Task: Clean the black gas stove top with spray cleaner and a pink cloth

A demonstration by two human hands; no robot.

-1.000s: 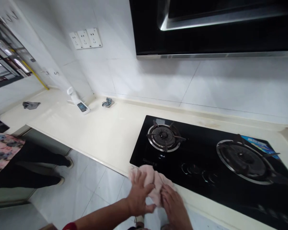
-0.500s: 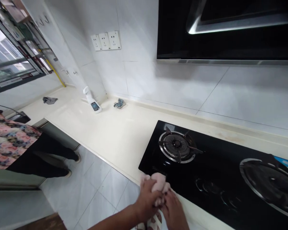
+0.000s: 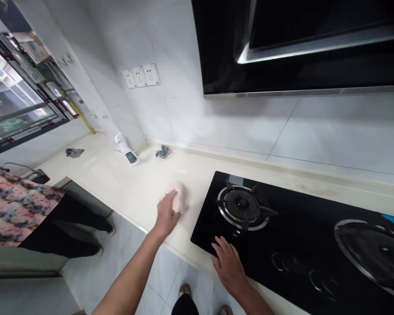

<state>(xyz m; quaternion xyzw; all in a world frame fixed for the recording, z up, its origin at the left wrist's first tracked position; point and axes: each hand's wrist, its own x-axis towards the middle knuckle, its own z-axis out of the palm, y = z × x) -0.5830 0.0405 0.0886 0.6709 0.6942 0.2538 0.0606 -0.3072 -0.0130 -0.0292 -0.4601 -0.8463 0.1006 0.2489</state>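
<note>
My left hand point(image 3: 166, 215) is closed around a bunched pale pink cloth point(image 3: 180, 197), which rests against the cream countertop point(image 3: 134, 194) left of the stove. The cloth is slightly blurred. My right hand point(image 3: 228, 262) holds nothing; its fingers are spread over the front left edge of the black gas stove point(image 3: 206, 227). Just beyond those fingers is the left burner point(image 3: 242, 203) with its metal pan support.
A white spray bottle point(image 3: 127, 151) and a crumpled blue-grey rag point(image 3: 164, 151) lie near the back corner. Farther left lies a grey cloth point(image 3: 74, 152). A black range hood point(image 3: 298, 52) overhangs the stove. Another person point(image 3: 22, 201) stands at the left counter.
Both hands held the pink cloth together at the counter's front edge. My left hand has carried it forward and left onto the countertop; my right hand has let go and opened over the stove edge.
</note>
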